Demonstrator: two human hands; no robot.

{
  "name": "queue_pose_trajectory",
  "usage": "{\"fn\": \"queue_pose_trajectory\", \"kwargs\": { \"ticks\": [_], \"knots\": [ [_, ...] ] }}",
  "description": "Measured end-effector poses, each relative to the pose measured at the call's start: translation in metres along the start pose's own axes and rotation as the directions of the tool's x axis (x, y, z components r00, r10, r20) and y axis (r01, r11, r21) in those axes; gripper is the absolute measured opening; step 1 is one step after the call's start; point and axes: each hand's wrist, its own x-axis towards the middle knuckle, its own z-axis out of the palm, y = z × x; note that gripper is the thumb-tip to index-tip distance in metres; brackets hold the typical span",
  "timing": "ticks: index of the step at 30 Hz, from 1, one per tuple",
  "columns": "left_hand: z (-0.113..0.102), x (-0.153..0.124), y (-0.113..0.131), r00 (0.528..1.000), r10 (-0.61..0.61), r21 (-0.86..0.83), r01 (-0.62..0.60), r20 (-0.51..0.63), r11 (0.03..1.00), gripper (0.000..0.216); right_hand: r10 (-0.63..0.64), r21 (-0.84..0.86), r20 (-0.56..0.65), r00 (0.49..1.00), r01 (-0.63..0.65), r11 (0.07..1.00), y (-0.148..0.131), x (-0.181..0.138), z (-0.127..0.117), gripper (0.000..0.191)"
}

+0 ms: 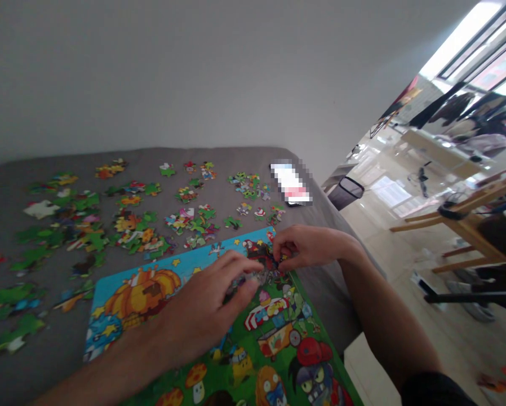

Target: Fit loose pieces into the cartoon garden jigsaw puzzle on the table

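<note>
A colourful cartoon jigsaw board point(278, 344) lies on a grey covered surface point(219, 192) near its right edge. My left hand point(206, 304) rests flat on the board's middle, fingers stretched toward the upper right part. My right hand point(307, 248) is at the board's top right corner, fingertips pinched on a dark puzzle piece point(266, 260) lying among the pieces there. The two hands' fingertips nearly meet.
Several loose puzzle pieces point(130, 225) are scattered over the grey surface behind and left of the board. A blurred-out flat object point(291, 183) lies at the far right corner. To the right the surface drops to a pale floor with wooden furniture point(468, 220).
</note>
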Motion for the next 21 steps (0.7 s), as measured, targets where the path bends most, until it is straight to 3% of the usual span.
{"fn": "queue_pose_trajectory", "kwargs": {
  "ticks": [2,4,6,8,13,15,17,21],
  "knots": [
    [-0.01,0.004,0.004,0.98,-0.197,-0.391,0.194,0.032,0.9,0.051,-0.057,0.002,-0.082,0.995,0.057,0.998,-0.003,0.0,0.0,0.007],
    [-0.017,0.009,0.009,0.943,-0.308,-0.67,0.31,0.126,0.675,0.064,-0.169,-0.007,-0.284,0.944,0.174,0.985,-0.009,0.002,0.002,0.01],
    [-0.021,0.013,0.014,0.916,-0.339,-0.789,0.368,0.216,0.492,0.071,-0.304,-0.055,-0.489,0.818,0.318,0.946,-0.018,0.007,0.01,0.013],
    [-0.022,0.014,0.017,0.905,-0.342,-0.818,0.39,0.254,0.422,0.077,-0.425,-0.135,-0.556,0.714,0.427,0.894,-0.028,0.014,0.021,0.02],
    [-0.015,0.012,0.018,0.906,-0.388,-0.809,0.353,0.169,0.471,0.085,-0.565,-0.296,-0.485,0.667,0.483,0.824,-0.044,0.033,0.051,0.042],
    [-0.014,0.011,0.018,0.903,-0.415,-0.78,0.338,0.112,0.526,0.089,-0.555,-0.293,-0.534,0.639,0.476,0.829,-0.045,0.037,0.057,0.03],
    [-0.016,0.011,0.02,0.924,-0.376,-0.732,0.305,0.072,0.609,0.089,-0.554,-0.279,-0.571,0.606,0.491,0.825,-0.043,0.037,0.057,0.005],
    [-0.024,0.011,0.019,0.961,-0.274,-0.645,0.24,0.05,0.725,0.075,-0.601,-0.306,-0.625,0.498,0.553,0.775,-0.034,0.03,0.044,0.019]
  ]
}}
